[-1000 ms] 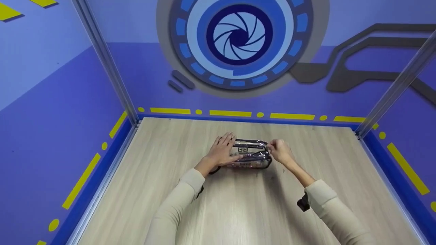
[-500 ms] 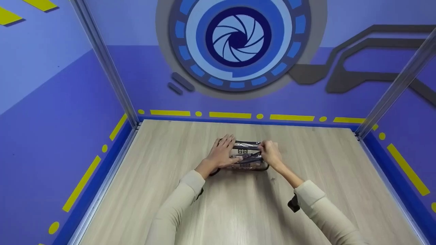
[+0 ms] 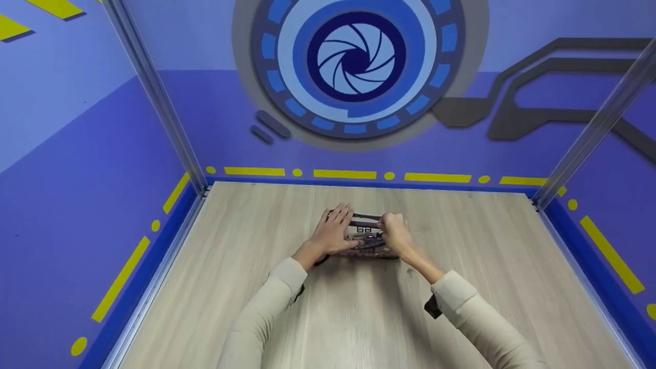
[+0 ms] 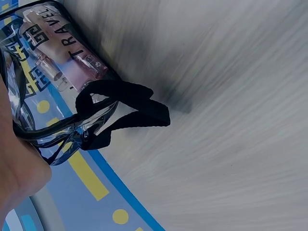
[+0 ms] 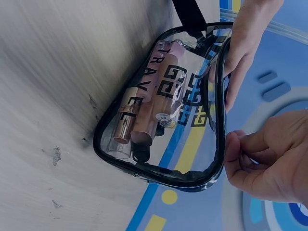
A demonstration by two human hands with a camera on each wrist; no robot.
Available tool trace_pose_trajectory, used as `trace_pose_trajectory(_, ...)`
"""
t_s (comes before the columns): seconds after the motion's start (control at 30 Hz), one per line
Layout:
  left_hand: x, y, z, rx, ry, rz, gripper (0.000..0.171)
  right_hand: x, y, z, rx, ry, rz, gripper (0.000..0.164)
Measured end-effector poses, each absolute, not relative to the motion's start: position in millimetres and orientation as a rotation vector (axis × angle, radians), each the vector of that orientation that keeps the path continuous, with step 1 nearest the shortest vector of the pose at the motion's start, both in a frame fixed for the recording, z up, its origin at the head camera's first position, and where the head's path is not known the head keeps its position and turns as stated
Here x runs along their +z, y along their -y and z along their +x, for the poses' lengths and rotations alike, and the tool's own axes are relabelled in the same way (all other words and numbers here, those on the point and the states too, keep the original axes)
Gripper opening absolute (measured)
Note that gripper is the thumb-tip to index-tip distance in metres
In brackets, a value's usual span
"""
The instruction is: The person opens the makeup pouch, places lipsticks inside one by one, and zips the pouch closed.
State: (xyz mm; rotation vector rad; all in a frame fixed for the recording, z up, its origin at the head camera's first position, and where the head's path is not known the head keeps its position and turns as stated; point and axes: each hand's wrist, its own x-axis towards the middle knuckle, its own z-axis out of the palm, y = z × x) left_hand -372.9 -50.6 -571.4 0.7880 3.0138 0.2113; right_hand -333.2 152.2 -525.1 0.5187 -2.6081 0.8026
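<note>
A clear cosmetic bag [image 3: 365,230] with black piping stands on the wooden table, "TRAVEL" printed on its side. Through its wall show several cosmetic tubes [image 5: 143,118] in pink and rose-gold. My left hand [image 3: 332,233] presses on the bag's left end, fingers straight and thumb across the top. Along the zip at the top edge, the thumb and forefinger of my right hand [image 3: 397,236] pinch the zipper pull, which the fingertips hide. In the left wrist view, a black strap loop [image 4: 156,113] sticks out from the bag's end.
The wooden table [image 3: 348,318] runs back to a blue printed wall [image 3: 215,118] with yellow dashes along its foot. Metal posts [image 3: 154,97] stand at both rear corners. Small dark marks [image 5: 57,156] show on the tabletop beside the bag.
My right hand has slid left along the bag's top edge, from its right end toward my left hand. The left hand stays in place on the bag.
</note>
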Motion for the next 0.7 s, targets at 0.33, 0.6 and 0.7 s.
trace_pose_trajectory(0.33, -573, 50, -376, 0.245, -3.007, 0.778, 0.097, -529, -159, -340, 0.844, 2.598, 0.543, 0.016)
trace_pose_trajectory(0.6, -573, 51, -375, 0.275, -3.002, 0.76, 0.097, -531, -163, -344, 1.062, 2.522, 0.546, 0.005)
trace_pose_trajectory(0.7, -574, 53, -374, 0.285, -3.012, 0.771, 0.097, -530, -162, -343, 1.114, 2.48, 0.556, 0.013)
